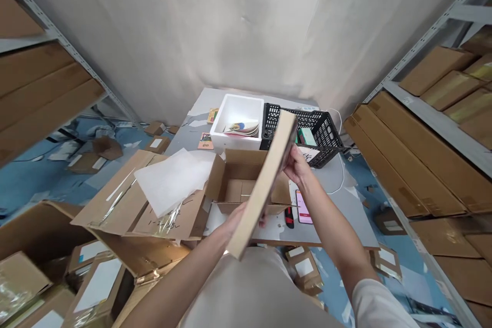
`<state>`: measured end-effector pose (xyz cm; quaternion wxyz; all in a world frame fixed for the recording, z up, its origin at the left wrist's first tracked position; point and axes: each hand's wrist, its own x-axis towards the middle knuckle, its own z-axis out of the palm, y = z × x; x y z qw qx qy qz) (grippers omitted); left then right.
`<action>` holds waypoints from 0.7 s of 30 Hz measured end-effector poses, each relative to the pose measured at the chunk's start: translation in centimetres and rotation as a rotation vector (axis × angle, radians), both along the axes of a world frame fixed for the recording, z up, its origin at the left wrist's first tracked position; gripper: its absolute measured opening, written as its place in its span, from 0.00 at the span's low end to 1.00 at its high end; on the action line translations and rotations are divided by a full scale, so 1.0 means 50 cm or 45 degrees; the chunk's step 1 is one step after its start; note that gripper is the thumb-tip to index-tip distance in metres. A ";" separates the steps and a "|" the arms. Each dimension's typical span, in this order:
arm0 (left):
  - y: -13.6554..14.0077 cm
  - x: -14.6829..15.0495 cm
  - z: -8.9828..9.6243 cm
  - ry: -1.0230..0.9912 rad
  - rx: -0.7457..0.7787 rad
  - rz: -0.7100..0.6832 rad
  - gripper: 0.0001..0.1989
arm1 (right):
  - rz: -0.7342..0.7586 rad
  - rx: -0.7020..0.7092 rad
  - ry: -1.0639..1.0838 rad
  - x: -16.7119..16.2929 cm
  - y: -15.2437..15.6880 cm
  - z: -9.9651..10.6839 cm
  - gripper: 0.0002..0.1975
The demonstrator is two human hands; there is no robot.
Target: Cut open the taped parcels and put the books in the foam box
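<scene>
A long, flat tan box (265, 179) is tilted on edge in front of me, its narrow side facing up. My left hand (235, 219) is closed around its lower end, fingers partly hidden behind it. Near the upper end, my right hand (296, 165) grips it from the right. Below and behind it stands an open cardboard carton (248, 159); the part of its inside that shows is bare. A red and black box cutter (289, 217) and a phone (303, 207) with a lit screen lie on the table right of the carton.
White foam sheets (175, 179) lie on a large carton (126, 200) at left. Behind are a white foam box (221, 139) with cards and a black crate (326, 138). Shelves with cartons (415, 154) flank both sides. More cartons (98, 287) crowd the lower left.
</scene>
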<state>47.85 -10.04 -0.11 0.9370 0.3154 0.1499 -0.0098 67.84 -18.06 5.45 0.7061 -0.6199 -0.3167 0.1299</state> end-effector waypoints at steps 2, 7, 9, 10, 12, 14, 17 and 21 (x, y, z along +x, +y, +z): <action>0.002 -0.007 0.010 -0.124 -0.054 0.007 0.29 | -0.029 0.061 0.075 0.012 -0.009 -0.006 0.26; 0.031 -0.042 -0.008 -0.181 0.131 0.261 0.38 | -0.150 0.203 0.357 0.037 -0.037 -0.017 0.23; 0.031 -0.045 -0.023 -0.068 0.410 0.410 0.32 | -0.176 0.208 0.375 0.040 -0.042 -0.019 0.22; 0.028 -0.044 -0.031 0.000 0.544 0.475 0.28 | -0.182 0.210 0.377 0.040 -0.044 -0.019 0.21; 0.020 -0.041 -0.044 0.126 0.723 0.553 0.23 | -0.177 0.211 0.373 0.040 -0.047 -0.019 0.19; 0.012 -0.040 -0.055 0.204 0.771 0.592 0.21 | -0.148 0.199 0.353 0.040 -0.050 -0.019 0.17; 0.007 -0.043 -0.067 0.220 0.715 0.617 0.24 | -0.092 0.167 0.304 0.041 -0.055 -0.020 0.17; 0.010 -0.047 -0.067 0.226 0.604 0.605 0.23 | -0.023 0.144 0.304 0.030 -0.069 -0.009 0.18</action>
